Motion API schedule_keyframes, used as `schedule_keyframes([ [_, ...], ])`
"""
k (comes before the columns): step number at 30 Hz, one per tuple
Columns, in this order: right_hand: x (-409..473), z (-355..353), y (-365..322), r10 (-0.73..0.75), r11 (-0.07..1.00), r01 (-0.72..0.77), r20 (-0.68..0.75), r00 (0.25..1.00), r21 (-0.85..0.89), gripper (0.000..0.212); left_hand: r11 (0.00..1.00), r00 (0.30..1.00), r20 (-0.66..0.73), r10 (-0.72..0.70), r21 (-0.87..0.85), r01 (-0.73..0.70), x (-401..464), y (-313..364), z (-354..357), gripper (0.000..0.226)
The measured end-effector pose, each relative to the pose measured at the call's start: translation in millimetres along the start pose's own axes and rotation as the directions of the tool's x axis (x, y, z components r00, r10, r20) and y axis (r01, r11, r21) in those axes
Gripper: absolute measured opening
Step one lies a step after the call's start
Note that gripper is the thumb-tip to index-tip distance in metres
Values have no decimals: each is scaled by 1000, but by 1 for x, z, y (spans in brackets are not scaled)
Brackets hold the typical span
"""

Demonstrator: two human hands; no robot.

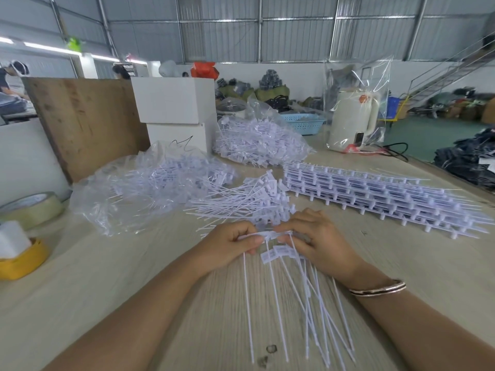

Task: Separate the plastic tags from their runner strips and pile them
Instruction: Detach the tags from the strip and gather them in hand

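Observation:
My left hand (232, 243) and my right hand (318, 242) grip the two ends of a white runner strip (270, 234) just above the wooden table. Several white plastic tags (278, 253) hang from the strip, their long thin tails (308, 303) trailing toward me across the table. Right behind my hands lies a loose pile of separated tags (251, 199). A stack of unbroken tag strips (375, 194) stretches across the table to the right.
Two clear plastic bags of tags lie behind, one at the left (150, 183), one at the centre back (257, 140). Tape rolls (29, 207) and a yellow roll (21, 261) sit at the left. White boxes (174, 103), a wooden board (85, 121) and a bagged kettle (353, 119) stand at the back.

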State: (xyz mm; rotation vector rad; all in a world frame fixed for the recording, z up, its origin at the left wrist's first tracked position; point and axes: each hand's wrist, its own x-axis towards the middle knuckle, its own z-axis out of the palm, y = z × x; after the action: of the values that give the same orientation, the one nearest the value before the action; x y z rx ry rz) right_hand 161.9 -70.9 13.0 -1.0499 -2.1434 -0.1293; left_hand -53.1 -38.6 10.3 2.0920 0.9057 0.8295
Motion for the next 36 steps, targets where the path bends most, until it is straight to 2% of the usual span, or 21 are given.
schedule_keyframes([
  [3,0,2,2,45,998,-46,19,999,40,15,999,1000,-9,16,38,-16,1,-1,1,22],
  [12,1,3,1,131,982,-132,12,991,133,30,995,998,-28,65,80,-62,2,-1,3,22],
  [21,2,2,0,155,944,-120,-89,984,307,22,999,998,-30,53,9,-53,3,6,4,20],
  [26,3,1,-4,165,904,-115,-86,983,412,17,997,1000,-2,15,-79,-15,2,7,4,20],
  [29,4,2,-6,174,867,-123,-61,983,484,14,987,999,41,-10,-160,16,1,9,1,20],
  [36,2,4,-5,263,744,-274,109,959,610,19,965,993,120,-20,-257,51,-1,8,-1,18],
])
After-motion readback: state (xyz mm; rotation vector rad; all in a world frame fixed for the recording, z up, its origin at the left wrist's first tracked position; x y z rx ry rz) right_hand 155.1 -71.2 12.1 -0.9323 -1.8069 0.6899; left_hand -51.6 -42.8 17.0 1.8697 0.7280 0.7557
